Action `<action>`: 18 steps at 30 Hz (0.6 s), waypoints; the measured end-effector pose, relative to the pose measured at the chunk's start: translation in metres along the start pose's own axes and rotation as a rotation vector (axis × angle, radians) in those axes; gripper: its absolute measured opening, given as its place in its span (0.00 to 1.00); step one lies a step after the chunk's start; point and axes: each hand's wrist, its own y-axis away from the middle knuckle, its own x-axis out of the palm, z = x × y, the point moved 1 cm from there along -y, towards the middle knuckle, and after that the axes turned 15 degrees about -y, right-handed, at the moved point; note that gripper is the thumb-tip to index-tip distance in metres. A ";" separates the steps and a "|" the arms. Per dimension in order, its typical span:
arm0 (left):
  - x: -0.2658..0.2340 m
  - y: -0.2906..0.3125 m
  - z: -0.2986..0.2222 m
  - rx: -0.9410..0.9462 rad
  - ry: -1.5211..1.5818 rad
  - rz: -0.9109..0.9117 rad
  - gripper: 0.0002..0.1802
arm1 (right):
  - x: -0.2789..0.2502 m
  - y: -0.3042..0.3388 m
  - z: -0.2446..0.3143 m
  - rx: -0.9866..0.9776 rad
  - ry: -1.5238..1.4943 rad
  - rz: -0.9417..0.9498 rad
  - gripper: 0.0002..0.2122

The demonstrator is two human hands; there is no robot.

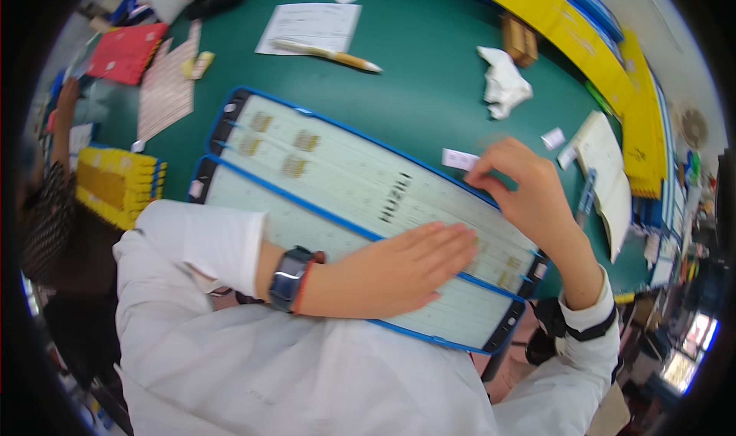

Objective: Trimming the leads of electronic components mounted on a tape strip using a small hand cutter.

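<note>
Board with blue edges [345,187] lies slanted, its long axis from upper left to lower right. Left hand [395,273] rests flat across it, grasping nothing. Right hand [524,185] is nearer to the small pale label [459,158], which lies just at its left, beyond the far edge; this grip is curled, but whether it pinches something, I cannot tell.

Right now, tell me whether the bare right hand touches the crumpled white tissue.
Apart: the head view shows green tabletop between right hand and tissue.
</note>
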 end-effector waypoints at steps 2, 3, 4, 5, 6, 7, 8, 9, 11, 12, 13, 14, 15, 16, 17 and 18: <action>0.004 -0.001 -0.001 0.015 -0.026 -0.014 0.37 | 0.004 0.001 -0.005 0.008 0.046 -0.011 0.06; 0.006 -0.002 0.000 0.059 -0.025 -0.041 0.37 | 0.006 0.002 -0.004 -0.027 0.020 -0.009 0.06; 0.009 -0.001 0.001 0.022 -0.057 -0.022 0.37 | 0.005 0.001 0.000 -0.042 0.118 0.028 0.07; 0.012 0.000 0.001 0.026 -0.056 -0.085 0.36 | 0.006 -0.001 0.003 -0.054 0.219 0.058 0.07; 0.012 0.000 -0.001 0.045 -0.045 -0.156 0.36 | 0.007 -0.001 0.006 -0.080 0.204 0.060 0.07; 0.014 0.002 -0.001 0.030 -0.064 -0.145 0.36 | 0.009 -0.001 0.007 -0.042 0.258 0.075 0.09; 0.015 0.004 -0.001 0.029 -0.069 -0.163 0.36 | 0.010 -0.001 0.008 -0.001 0.312 0.088 0.11; 0.014 0.004 0.000 0.042 -0.065 -0.189 0.36 | 0.006 0.004 0.008 -0.007 0.308 0.083 0.11; 0.014 0.006 0.000 0.026 -0.094 -0.153 0.36 | -0.004 0.013 0.003 -0.034 0.203 -0.196 0.13; 0.013 0.007 0.000 0.007 -0.117 -0.125 0.36 | -0.013 0.017 0.009 -0.023 0.198 -0.298 0.13; 0.013 0.007 -0.001 0.010 -0.115 -0.121 0.36 | -0.024 0.027 0.019 0.004 0.203 -0.409 0.12; 0.012 0.006 -0.001 0.017 -0.117 -0.120 0.37 | -0.032 0.039 0.023 -0.025 0.222 -0.538 0.12; 0.011 0.004 -0.002 0.026 -0.124 -0.115 0.37 | -0.039 0.053 0.025 -0.056 0.237 -0.673 0.13; 0.011 0.003 -0.002 0.027 -0.124 -0.108 0.37 | -0.042 0.064 0.029 -0.054 0.232 -0.675 0.13; 0.011 0.002 -0.001 0.019 -0.119 -0.096 0.37 | -0.044 0.076 0.034 -0.010 0.215 -0.646 0.14; 0.011 0.001 -0.003 0.014 -0.110 -0.085 0.37 | -0.044 0.087 0.036 0.036 0.199 -0.617 0.15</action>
